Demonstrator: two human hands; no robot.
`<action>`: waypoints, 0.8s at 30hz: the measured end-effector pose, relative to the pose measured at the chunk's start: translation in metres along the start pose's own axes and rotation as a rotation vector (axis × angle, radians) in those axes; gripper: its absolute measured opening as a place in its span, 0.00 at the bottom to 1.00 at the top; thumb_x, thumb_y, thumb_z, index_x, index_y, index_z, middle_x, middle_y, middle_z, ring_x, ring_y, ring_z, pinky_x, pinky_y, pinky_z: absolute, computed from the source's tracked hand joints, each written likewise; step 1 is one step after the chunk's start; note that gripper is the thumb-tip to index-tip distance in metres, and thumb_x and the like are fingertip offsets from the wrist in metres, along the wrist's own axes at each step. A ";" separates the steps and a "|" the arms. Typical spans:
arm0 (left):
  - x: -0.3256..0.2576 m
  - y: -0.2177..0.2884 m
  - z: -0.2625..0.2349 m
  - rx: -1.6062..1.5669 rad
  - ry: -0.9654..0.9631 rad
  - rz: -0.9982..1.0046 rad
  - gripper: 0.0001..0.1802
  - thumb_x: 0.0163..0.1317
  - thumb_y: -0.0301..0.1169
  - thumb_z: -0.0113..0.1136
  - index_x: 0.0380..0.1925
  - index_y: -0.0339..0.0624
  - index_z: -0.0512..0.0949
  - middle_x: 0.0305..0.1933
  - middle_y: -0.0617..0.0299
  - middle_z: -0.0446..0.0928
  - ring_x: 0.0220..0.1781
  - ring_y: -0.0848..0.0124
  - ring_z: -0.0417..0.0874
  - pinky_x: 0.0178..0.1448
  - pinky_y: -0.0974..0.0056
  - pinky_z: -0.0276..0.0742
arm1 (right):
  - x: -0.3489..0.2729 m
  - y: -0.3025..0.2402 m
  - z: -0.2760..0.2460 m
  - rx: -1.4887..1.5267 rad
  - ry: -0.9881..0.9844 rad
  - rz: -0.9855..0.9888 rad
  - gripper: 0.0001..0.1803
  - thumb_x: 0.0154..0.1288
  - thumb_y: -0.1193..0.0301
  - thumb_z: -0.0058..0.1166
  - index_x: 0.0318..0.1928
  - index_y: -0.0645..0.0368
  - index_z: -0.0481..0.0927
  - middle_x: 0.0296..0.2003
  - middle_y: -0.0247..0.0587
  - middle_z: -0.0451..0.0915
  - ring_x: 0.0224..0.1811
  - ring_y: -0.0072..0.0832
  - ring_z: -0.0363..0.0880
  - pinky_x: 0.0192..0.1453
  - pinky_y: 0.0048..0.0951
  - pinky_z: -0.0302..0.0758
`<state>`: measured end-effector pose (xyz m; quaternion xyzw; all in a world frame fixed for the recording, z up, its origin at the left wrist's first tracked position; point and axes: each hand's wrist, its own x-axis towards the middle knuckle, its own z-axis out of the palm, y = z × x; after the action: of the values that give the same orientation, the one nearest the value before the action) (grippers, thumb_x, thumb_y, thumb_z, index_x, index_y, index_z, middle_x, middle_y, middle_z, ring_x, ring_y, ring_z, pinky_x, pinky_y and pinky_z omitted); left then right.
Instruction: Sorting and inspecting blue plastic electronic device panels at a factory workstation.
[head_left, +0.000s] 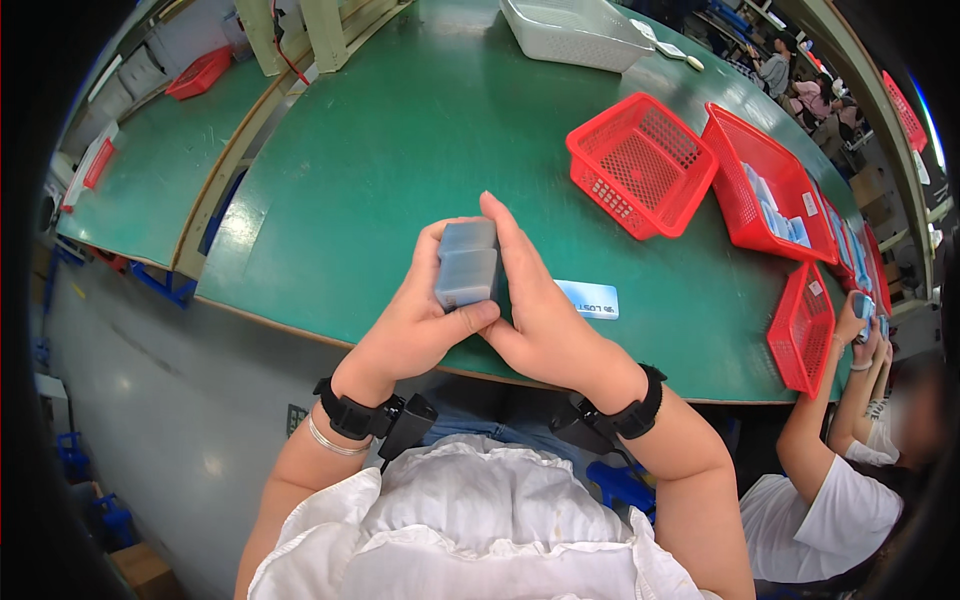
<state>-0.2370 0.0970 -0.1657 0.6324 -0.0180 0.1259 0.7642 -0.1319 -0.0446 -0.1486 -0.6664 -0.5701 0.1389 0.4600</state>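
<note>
Card stack [467,270] between left hand [412,318], right hand [540,318]

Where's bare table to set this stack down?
Bare green table left of the left hand, and from the right hand up to the pale basket. Crowded to the right: loose card, red baskets, co-worker's hands.

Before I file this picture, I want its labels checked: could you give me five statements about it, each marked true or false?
1. The left hand grips the stack. True.
2. The loose card lies left of both hands. False: the card lies to the right of the right hand.
3. The white basket sits toward the table's far side. True.
4. The table is white. False: the table is green.
5. Both wrists wear black bands. True.
</note>
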 end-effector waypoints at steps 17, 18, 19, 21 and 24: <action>-0.019 -0.003 0.011 -0.482 0.130 0.110 0.43 0.60 0.38 0.68 0.69 0.39 0.56 0.67 0.55 0.65 0.69 0.59 0.67 0.71 0.51 0.65 | -0.006 -0.032 0.003 -0.020 0.073 0.145 0.39 0.52 0.71 0.66 0.63 0.66 0.61 0.52 0.54 0.73 0.52 0.45 0.76 0.53 0.38 0.74; -0.019 0.002 0.013 -0.372 0.164 0.134 0.45 0.58 0.37 0.70 0.70 0.39 0.54 0.68 0.56 0.64 0.69 0.60 0.67 0.70 0.52 0.65 | -0.005 -0.033 0.001 -0.015 0.058 0.160 0.37 0.52 0.70 0.66 0.61 0.65 0.64 0.48 0.51 0.75 0.46 0.42 0.77 0.47 0.36 0.75; -0.020 0.005 0.012 -0.378 0.171 0.134 0.45 0.58 0.37 0.70 0.70 0.39 0.54 0.68 0.56 0.64 0.69 0.60 0.67 0.70 0.52 0.65 | -0.003 -0.036 -0.002 -0.009 0.042 0.173 0.35 0.51 0.70 0.66 0.58 0.65 0.66 0.43 0.48 0.77 0.40 0.39 0.79 0.41 0.34 0.76; -0.021 0.012 0.008 -0.462 0.102 0.084 0.47 0.59 0.27 0.69 0.71 0.45 0.47 0.64 0.58 0.65 0.68 0.64 0.66 0.71 0.55 0.62 | 0.001 -0.041 -0.009 -0.022 0.031 0.155 0.34 0.49 0.70 0.66 0.57 0.65 0.67 0.42 0.48 0.78 0.37 0.38 0.79 0.39 0.33 0.76; -0.020 0.028 0.008 -0.128 0.158 0.085 0.51 0.56 0.30 0.71 0.72 0.45 0.45 0.64 0.57 0.65 0.69 0.62 0.64 0.73 0.51 0.57 | 0.008 -0.041 -0.022 -0.133 0.030 0.098 0.33 0.46 0.70 0.66 0.54 0.66 0.70 0.39 0.48 0.78 0.34 0.37 0.78 0.37 0.31 0.76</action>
<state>-0.2616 0.0906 -0.1407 0.5690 0.0075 0.2064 0.7960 -0.1399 -0.0505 -0.1025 -0.7246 -0.5379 0.1129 0.4157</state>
